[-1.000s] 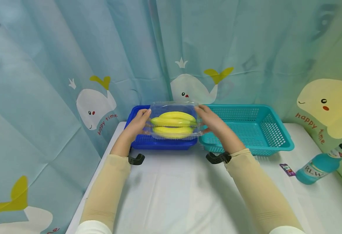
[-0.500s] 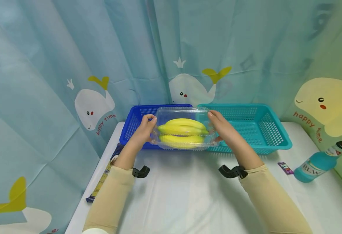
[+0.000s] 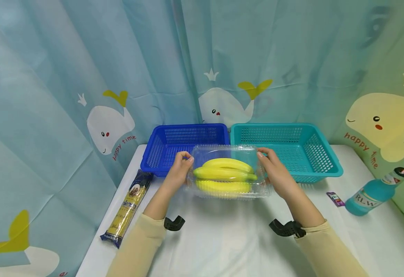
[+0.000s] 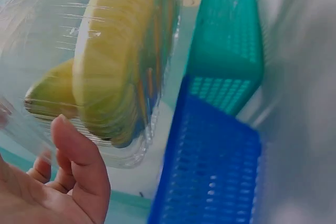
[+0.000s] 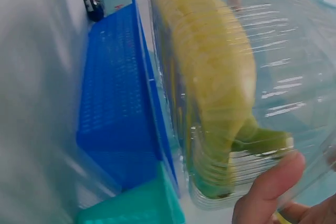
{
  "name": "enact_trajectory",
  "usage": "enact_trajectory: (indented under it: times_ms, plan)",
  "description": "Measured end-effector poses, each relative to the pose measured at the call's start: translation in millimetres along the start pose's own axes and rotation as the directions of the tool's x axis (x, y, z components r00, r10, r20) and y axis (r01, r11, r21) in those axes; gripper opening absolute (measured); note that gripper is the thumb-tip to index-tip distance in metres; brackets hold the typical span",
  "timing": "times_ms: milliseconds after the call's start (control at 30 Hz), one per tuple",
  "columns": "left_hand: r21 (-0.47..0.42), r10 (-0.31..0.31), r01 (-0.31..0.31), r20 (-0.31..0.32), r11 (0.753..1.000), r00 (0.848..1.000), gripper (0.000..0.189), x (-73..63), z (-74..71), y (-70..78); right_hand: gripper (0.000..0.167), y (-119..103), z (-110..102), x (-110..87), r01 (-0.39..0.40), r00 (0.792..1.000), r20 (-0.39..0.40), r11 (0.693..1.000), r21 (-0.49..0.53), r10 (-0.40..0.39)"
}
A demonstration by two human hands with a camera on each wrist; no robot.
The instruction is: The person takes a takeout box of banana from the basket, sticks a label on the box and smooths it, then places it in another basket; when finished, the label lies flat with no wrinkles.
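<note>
A clear plastic clamshell box [image 3: 202, 154] with several yellow bananas [image 3: 226, 169] inside is held up above the table, in front of the two baskets. My left hand [image 3: 179, 171] grips its left end and my right hand [image 3: 274, 173] its right end. In the left wrist view the thumb and curled fingers of the left hand [image 4: 68, 182] hold the corner of the box [image 4: 131, 156]. The right wrist view has the right hand's thumb [image 5: 273, 184] against the box wall, close to the banana stem [image 5: 262, 141].
Behind the box stand a blue basket [image 3: 153, 154] and a teal basket [image 3: 333, 161], side by side. A yellow and navy pasta packet [image 3: 127, 207] lies at the table's left edge. A small purple packet [image 3: 335, 199] and a blue bottle [image 3: 369, 196] are on the right.
Both hands have drawn the box of bananas back from over the baskets, toward me and a little to the right. The pasta packet on the left has come into view from behind my arm.
</note>
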State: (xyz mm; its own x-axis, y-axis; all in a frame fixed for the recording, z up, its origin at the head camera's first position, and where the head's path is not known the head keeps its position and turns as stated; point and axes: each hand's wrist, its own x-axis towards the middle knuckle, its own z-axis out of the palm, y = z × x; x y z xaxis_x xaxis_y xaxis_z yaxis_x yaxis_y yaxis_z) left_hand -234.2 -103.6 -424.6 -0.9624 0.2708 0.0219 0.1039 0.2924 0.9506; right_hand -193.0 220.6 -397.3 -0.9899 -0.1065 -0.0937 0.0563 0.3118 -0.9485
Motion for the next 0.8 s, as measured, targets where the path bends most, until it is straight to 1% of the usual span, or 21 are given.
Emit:
enact_trajectory:
  times_ms: [133,200,333,433,600,800]
  plan:
    - [-0.006,-0.008,0.008,0.002,1.000,1.000,0.040,-8.2,7.7,-5.7,0.073,10.6,2.1,-9.0,-0.017,1.000,0.005,1.000,0.003,0.017]
    - [-0.004,-0.012,0.012,0.007,1.000,1.000,0.043,-12.3,10.7,-9.3,0.073,16.7,2.9,-11.9,-0.018,1.000,0.019,1.000,-0.008,0.018]
    - [0.009,-0.002,0.002,0.037,1.000,0.999,0.053,-19.2,16.6,-19.7,0.069,29.9,5.0,-16.4,-0.018,0.999,0.040,1.000,-0.026,0.019]
    - [0.019,-0.005,0.004,0.054,1.000,0.999,0.055,-22.4,20.9,-28.6,0.066,40.5,7.6,-17.3,-0.031,0.998,0.051,0.999,-0.019,0.032]
    - [0.048,-0.044,0.041,0.049,0.998,0.998,0.048,-23.5,28.2,-43.3,0.064,56.1,12.4,-16.7,-0.076,0.996,0.057,0.997,0.014,0.075]
    - [0.081,-0.077,0.074,0.043,0.994,0.996,0.043,-20.4,36.6,-59.9,0.061,71.3,17.5,-16.9,-0.112,0.991,0.084,0.993,0.045,0.108]
